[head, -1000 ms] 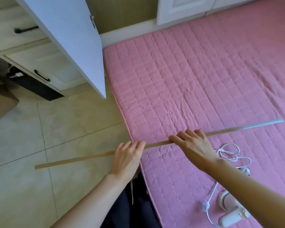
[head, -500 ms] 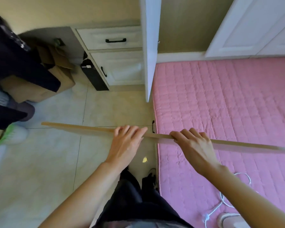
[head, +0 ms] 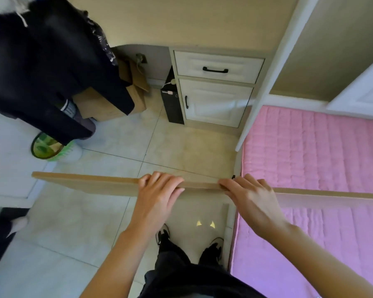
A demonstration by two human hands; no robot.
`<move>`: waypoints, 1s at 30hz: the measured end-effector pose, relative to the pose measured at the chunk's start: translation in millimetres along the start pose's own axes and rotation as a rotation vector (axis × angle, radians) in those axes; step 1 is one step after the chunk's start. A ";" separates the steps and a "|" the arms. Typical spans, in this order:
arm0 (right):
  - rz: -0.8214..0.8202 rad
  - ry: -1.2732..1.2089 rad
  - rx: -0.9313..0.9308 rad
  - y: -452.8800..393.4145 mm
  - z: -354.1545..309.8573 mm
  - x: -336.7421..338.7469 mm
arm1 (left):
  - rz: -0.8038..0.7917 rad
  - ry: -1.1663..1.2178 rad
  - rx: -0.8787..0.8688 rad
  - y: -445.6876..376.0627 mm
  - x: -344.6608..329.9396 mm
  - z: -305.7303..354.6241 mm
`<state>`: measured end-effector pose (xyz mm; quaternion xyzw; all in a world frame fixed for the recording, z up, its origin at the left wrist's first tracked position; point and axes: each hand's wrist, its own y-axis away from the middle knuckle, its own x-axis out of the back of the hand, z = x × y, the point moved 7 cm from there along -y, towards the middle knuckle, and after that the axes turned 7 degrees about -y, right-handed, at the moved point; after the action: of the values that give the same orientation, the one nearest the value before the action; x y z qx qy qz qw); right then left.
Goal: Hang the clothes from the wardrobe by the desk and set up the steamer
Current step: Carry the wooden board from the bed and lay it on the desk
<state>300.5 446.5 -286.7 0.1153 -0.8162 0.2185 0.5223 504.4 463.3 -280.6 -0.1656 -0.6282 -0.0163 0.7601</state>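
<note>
A long, thin wooden board (head: 88, 183) runs level across the view at waist height, seen nearly edge-on. My left hand (head: 157, 196) grips it near its middle, fingers curled over the far edge. My right hand (head: 249, 195) grips it a little further right, beside the bed. The board's right end runs out of the frame over the pink quilted bed (head: 314, 151). Dark clothes (head: 41, 67) hang at the upper left, by the desk. The steamer is out of view.
A white wardrobe door (head: 265, 82) stands open, its edge between the drawer cabinet (head: 215, 91) and the bed. A black computer tower (head: 171, 104) and cardboard boxes (head: 108, 102) sit under the desk. A green basket (head: 49, 148) stands on the tiled floor.
I have turned left from the bed toward the desk, carrying the board with both hands. The steamer and its cord have left the view; the hanging dark clothes have come in.
</note>
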 end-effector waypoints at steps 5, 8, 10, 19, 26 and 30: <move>-0.056 0.003 0.066 -43.6 -36.9 -26.2 | 0.033 0.006 0.094 11.1 12.8 -56.6; -0.080 0.001 0.094 -70.0 -60.2 -42.4 | 0.022 0.024 0.132 13.4 16.2 -93.0; -0.078 0.004 0.113 -89.6 -77.2 -52.1 | 0.022 0.042 0.144 12.4 18.8 -120.0; -0.081 0.023 0.107 -181.8 -159.9 -97.2 | -0.008 0.101 0.133 -8.3 45.1 -253.8; -0.039 -0.015 0.060 -250.0 -203.1 -111.2 | 0.007 0.088 0.068 -47.6 75.5 -332.8; -0.013 -0.045 0.047 -285.9 -208.4 -113.4 | 0.027 0.087 0.045 -76.5 83.7 -359.7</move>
<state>635.2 290.4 -246.8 0.1378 -0.8217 0.2316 0.5022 845.7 308.4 -238.5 -0.1563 -0.5923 0.0007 0.7904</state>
